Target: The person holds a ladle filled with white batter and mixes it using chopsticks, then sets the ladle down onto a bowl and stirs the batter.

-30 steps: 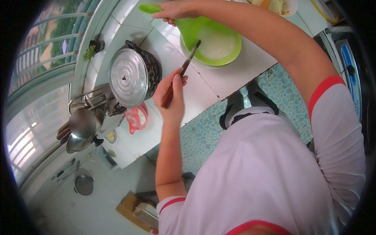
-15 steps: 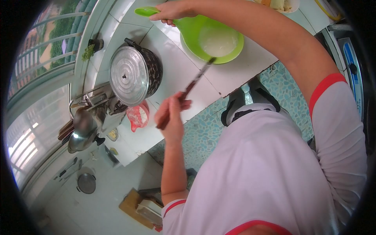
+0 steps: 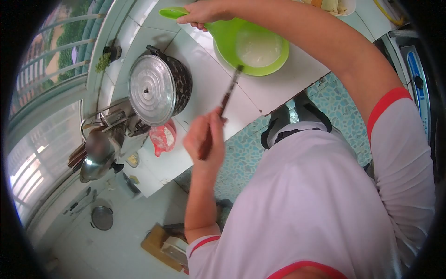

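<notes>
A green mixing bowl [image 3: 218,35] with a long handle stands on the white tiled counter, holding a whitish liquid [image 3: 260,46]. My right hand [image 3: 204,11] reaches across from the right, its fingers closed around the bowl's handle. My left hand [image 3: 204,139] is closed around a brown-handled utensil [image 3: 226,100] with a thin dark end; motion blurs it and its kind is unclear. The utensil's tip is at the bowl's near rim, and I cannot tell whether they touch. Left of this hand lies a red scoop [image 3: 161,148] with white powder in it.
A dark patterned pot [image 3: 183,88] with a metal lid [image 3: 151,90] stands on the counter by the window. Ladles and a rack [image 3: 100,153] crowd the left. A bowl of food [image 3: 341,7] sits at the top, a stove [image 3: 418,88] at the right. The counter edge [image 3: 262,115] runs diagonally.
My left hand has turned and shifted slightly, swinging the utensil's tip left along the bowl's rim. My right hand and the bowl stay in place.
</notes>
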Demonstrator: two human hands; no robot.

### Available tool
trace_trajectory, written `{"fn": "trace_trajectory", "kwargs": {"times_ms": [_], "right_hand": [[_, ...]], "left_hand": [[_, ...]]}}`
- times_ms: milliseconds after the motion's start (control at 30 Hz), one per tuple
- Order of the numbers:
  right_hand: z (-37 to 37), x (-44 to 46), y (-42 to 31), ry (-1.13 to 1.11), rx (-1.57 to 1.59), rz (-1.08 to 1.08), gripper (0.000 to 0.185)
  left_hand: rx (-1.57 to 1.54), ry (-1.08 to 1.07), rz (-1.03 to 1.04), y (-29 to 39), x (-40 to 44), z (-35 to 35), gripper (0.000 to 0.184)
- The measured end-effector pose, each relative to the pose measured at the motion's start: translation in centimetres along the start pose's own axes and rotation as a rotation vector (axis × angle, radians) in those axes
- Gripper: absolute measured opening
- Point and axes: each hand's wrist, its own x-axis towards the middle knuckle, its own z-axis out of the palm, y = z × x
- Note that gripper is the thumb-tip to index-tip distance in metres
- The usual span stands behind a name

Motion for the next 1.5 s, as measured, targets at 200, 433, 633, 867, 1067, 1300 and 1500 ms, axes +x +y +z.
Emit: {"fn": "trace_trajectory", "kwargs": {"times_ms": [200, 433, 633, 867, 1067, 1300, 1500], "right_hand": [[0.0, 0.1, 0.2, 0.005, 0.015, -0.003, 0.032], [0.1, 0.0, 0.4, -0.013, 0.090, -0.023, 0.032], [0.0, -1.2, -0.4, -0.007, 0.019, -0.082, 0.047], [0.2, -2.4, -2.2, -0.089, 0.010, 0.035, 0.042], [0.8, -1.8, -1.3, -0.019, -0.026, -0.095, 0.048], [0.6, -2.4, -1.6, 0.018, -0.010, -0.060, 0.047], [1.0, -0.7, -0.7, -0.039, -0.010, -0.063, 0.035]], "left_hand": [[-0.615, 0.084, -0.354, -2.7, 0.3, 4.1, 0.027], [-0.412, 0.117, -0.036, -1.9, 7.5, -0.7, 0.023], [-0.232, 0.119, -0.064, -3.6, 4.4, -1.1, 0.020], [-0.557, 0.084, -0.299, -3.9, 2.5, 3.0, 0.026], [-0.291, 0.147, -0.027, -1.2, 5.3, -1.7, 0.022], [-0.346, 0.001, -0.242, -0.8, 0.1, 0.8, 0.022], [-0.629, 0.053, -0.221, -4.9, 3.6, 4.6, 0.027]]}}
